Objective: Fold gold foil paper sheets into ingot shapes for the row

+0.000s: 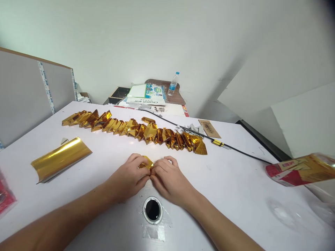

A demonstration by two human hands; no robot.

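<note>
Both hands work together over the bench (222, 188). My left hand (133, 174) grasps a small gold foil piece (148, 163), thumb at the near edge, fingers over the top. My right hand (167, 176) pinches its right end; the fingertips of the two hands nearly meet there, covering much of the piece, so I cannot read the exact fold.

Step in hand (judged): folding or shaping this one piece. Just beyond my hands runs a long row of folded gold pieces (150, 130), packed side by side, apparently of the same kind. Left of my left hand, well apart, lies a curved gold sheet stack (61, 157), neither hand touching it.

Next move (judged): calls for a steady left-hand hold while the right fingertips press the end crease; too hard a pinch could crumple the foil. Nearer me than the hands: a dark-centred ring (153, 210), untouched.
</note>
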